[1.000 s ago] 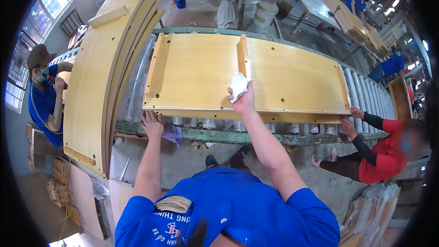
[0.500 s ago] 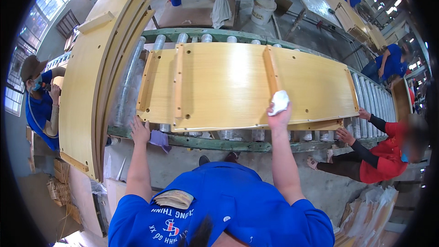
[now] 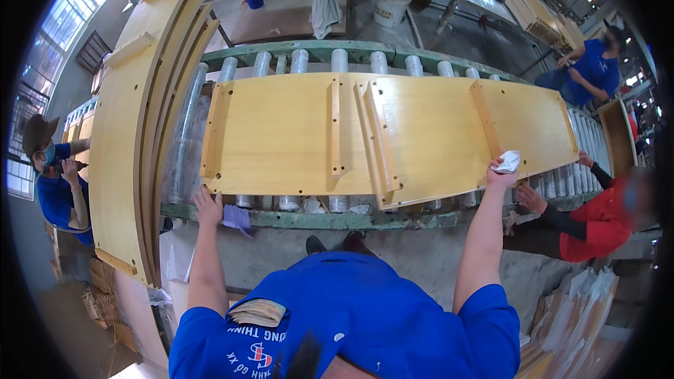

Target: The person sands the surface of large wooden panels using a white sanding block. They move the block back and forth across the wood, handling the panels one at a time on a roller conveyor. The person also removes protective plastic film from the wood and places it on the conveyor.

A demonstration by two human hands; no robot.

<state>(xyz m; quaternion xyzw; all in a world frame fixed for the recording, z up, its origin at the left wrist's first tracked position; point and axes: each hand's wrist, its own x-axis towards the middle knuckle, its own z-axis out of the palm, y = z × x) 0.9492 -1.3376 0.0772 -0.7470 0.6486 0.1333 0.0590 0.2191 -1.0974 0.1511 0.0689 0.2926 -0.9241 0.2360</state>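
Note:
A yellow wooden panel with cross battens [image 3: 281,133] lies on the roller conveyor. Overlapping its right part is a second yellow panel [image 3: 435,140], also with battens. My left hand [image 3: 208,207] has its fingers spread at the near left corner of the lower panel. In my right hand [image 3: 501,178] is a crumpled white cloth [image 3: 507,162], held at the near edge of the upper panel beside a batten. A co-worker in red [image 3: 597,217] has both hands by that panel's right end.
Green rails [image 3: 309,221] edge the conveyor. A purple cloth [image 3: 237,219] hangs over the near rail. Tall yellow panels [image 3: 116,140] lean at the left, with a person in a cap [image 3: 60,189] behind them. Another person in blue [image 3: 593,70] stands at the far right.
The upper panel has slid right, baring much of the lower one. My right hand has moved right with the cloth. My left hand stays near the lower panel's left corner.

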